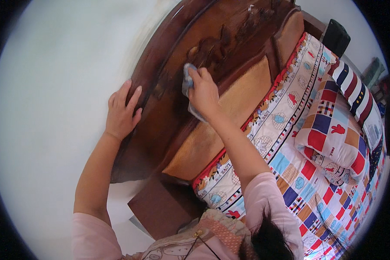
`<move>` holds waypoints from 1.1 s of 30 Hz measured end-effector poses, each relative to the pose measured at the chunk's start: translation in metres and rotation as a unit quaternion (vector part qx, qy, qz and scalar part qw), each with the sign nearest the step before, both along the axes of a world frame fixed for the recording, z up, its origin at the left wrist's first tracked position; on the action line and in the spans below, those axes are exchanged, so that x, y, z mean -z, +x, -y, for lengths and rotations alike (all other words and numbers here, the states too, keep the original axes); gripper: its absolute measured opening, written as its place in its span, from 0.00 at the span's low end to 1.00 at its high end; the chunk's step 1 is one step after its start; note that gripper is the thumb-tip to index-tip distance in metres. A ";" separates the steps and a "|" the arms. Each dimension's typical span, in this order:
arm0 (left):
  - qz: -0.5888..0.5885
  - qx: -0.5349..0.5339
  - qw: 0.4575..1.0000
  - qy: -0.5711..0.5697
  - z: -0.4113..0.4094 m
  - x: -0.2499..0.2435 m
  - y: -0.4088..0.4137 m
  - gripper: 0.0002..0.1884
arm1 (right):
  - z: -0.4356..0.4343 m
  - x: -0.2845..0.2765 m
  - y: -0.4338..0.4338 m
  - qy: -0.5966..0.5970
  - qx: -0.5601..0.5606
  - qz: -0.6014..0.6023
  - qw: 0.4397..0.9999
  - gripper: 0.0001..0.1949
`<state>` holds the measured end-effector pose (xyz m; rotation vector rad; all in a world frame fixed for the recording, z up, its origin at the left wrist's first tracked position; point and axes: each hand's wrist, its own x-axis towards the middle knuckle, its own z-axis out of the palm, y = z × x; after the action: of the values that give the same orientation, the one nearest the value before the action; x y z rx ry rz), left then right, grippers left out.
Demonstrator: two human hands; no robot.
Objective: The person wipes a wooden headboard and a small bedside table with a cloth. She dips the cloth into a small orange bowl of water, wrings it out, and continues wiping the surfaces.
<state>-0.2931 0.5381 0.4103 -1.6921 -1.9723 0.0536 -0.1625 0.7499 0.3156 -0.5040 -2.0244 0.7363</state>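
A dark wooden headboard (169, 81) with carved ornament (211, 48) and tan padded panels (247, 84) stands against the wall. My right hand (203, 91) grips a bluish-grey cloth (187, 81) against the wood just beside the carving. Part of the cloth hangs below my palm, and my fingers hide some of it. My left hand (122, 105) rests on the headboard's curved top edge, fingers spread, holding nothing.
Right of the headboard lies a bed with a patterned sheet (291, 195), a folded quilt (338, 130) and a striped pillow (357, 94). A brown cabinet (162, 204) sits at the near end. The white wall (58, 81) borders the headboard's left.
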 end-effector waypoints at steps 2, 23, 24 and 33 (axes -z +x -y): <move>0.001 -0.001 1.000 0.000 0.001 0.002 0.001 0.39 | -0.013 0.000 -0.011 0.054 0.034 0.002 0.998 0.22; -0.019 -0.019 0.999 -0.017 -0.006 0.002 0.005 0.39 | -0.026 -0.012 -0.044 0.079 0.076 0.162 0.981 0.18; -0.022 -0.018 0.999 -0.016 -0.006 0.003 0.005 0.39 | -0.026 -0.012 -0.044 0.040 0.063 0.140 0.987 0.19; -0.034 -0.014 0.999 -0.009 -0.002 0.004 0.001 0.39 | -0.079 0.042 -0.016 -0.346 -0.120 -0.057 0.929 0.18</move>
<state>-0.2925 0.5398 0.4059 -1.6520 -1.9505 0.1379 -0.1783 0.8287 0.2734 -0.5900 -1.6928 1.6130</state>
